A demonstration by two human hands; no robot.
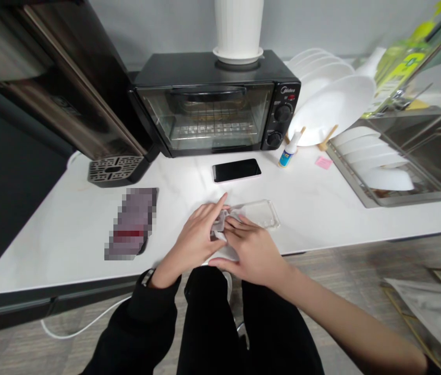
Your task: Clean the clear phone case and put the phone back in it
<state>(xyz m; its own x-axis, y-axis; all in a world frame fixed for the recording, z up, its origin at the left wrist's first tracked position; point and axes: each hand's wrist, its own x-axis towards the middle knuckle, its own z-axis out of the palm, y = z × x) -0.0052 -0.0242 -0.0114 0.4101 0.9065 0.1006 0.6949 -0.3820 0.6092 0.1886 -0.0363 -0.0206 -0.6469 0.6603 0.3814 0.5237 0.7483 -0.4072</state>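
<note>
On my feed, the left hand (pixel 200 228) spans the left end of a clear case (pixel 261 214), index finger along the far side and thumb on the near side; I read that as a hold that stops the case sliding on the surface (pixel 183 190). The right hand (pixel 254 247) sits opposite, its bent fingers on a crumpled white tissue (pixel 219 225) at that same end, thumb out to the side; whether those fingers pinch the tissue or only press it, I cannot tell, as they hide the contact from me. The case lies flat near the surface's front edge, before the person's body, which I judge gives both arms an easy downward reach. Just beyond it a phone (pixel 236 170) lies dark screen up, probably set there to be near yet out of the fingers' way. To its right I see a small spray bottle (pixel 289 150) standing upright, handy for the right arm, with a pink slip (pixel 323 162) near it. Off to the left lies a blurred-out item (pixel 132 221) I cannot identify. Farther back stands a toaster oven (pixel 215 117), presumably pushed toward the wall to save working depth.
</note>
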